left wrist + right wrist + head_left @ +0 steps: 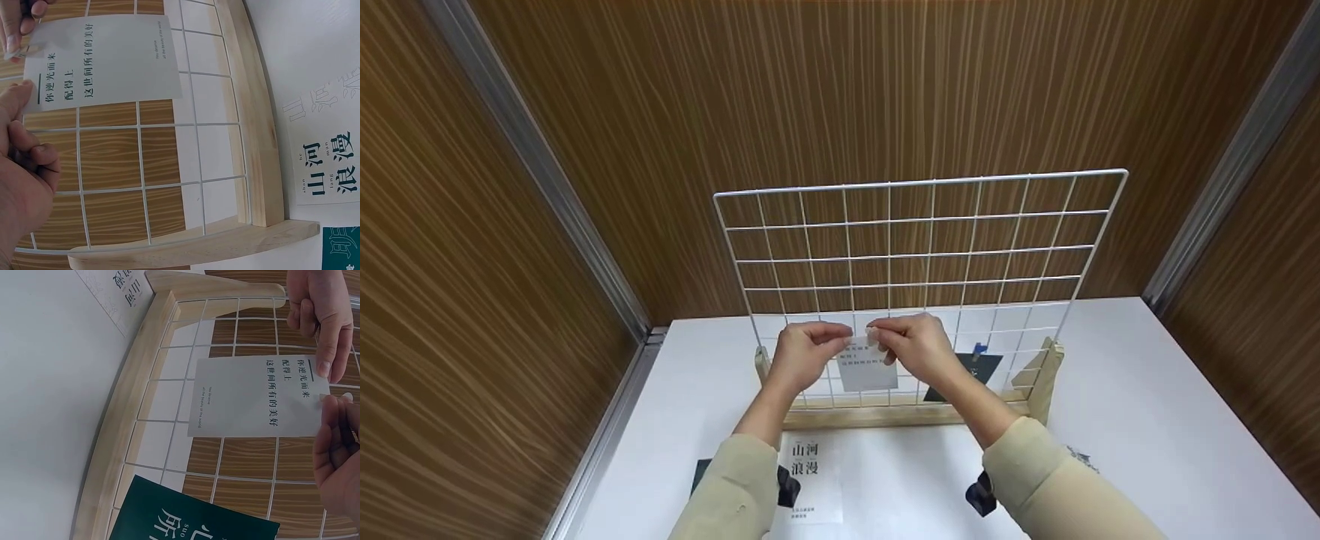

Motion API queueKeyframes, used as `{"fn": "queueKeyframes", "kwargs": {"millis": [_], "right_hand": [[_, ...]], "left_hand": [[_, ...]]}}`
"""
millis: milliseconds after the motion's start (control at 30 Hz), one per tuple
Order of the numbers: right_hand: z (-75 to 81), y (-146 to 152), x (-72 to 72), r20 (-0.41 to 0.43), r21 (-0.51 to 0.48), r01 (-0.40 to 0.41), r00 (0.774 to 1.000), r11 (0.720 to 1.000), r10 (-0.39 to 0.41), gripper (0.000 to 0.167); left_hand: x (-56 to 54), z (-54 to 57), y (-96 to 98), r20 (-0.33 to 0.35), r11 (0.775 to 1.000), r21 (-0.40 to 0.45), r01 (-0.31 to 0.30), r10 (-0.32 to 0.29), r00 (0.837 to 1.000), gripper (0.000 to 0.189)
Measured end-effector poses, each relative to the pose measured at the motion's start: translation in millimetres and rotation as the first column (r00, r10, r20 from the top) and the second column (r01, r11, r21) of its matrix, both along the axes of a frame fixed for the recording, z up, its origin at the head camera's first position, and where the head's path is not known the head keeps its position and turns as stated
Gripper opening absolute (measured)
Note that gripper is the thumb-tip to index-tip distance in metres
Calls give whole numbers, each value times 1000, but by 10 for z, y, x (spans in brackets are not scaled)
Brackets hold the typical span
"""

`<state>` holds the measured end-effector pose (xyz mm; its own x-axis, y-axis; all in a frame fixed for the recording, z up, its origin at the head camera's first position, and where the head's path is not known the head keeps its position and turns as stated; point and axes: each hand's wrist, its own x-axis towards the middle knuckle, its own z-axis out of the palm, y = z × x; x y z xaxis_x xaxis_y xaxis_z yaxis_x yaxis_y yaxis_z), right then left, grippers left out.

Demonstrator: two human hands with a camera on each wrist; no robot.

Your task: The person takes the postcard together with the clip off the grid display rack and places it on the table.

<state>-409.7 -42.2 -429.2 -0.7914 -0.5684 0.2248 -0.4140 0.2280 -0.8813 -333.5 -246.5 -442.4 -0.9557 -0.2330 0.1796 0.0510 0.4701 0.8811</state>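
Wood-grain wall (840, 90), white card (868, 377) below both hands (804, 354) (916, 343), each pinching its top edge

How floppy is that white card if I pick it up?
The white card probably stays fairly stiff: it looks flat, though the left hand and right hand are only at its top edge. It's likely light, since it looks thin. A push might bend it, as nothing grips its lower edge.

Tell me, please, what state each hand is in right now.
Left hand: closed, pinching the white card by its top edge.
Right hand: closed, pinching a small pale piece at the card's top edge.
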Motion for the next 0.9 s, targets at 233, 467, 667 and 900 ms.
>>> {"fn": "queueKeyframes", "kwargs": {"millis": [233,467,667,900], "right_hand": [[4,-6,-13,38,-6,13,999,1000,-12,18],[-35,-5,-10,58,-35,13,998,999,-11,18],[-68,0,-17,91,-49,19,996,999,-14,18],[-108,1,-26,91,-79,2,996,997,5,18]], "left_hand": [[-16,9,-10,0,1000,-10,7,-7,1000,13],[-9,-15,-7,3,1000,-14,1,-1,1000,15],[-6,-18,-2,-3,1000,-11,11,-11,1000,16],[-6,-10,-12,-3,1000,-6,12,-12,1000,14]]}}
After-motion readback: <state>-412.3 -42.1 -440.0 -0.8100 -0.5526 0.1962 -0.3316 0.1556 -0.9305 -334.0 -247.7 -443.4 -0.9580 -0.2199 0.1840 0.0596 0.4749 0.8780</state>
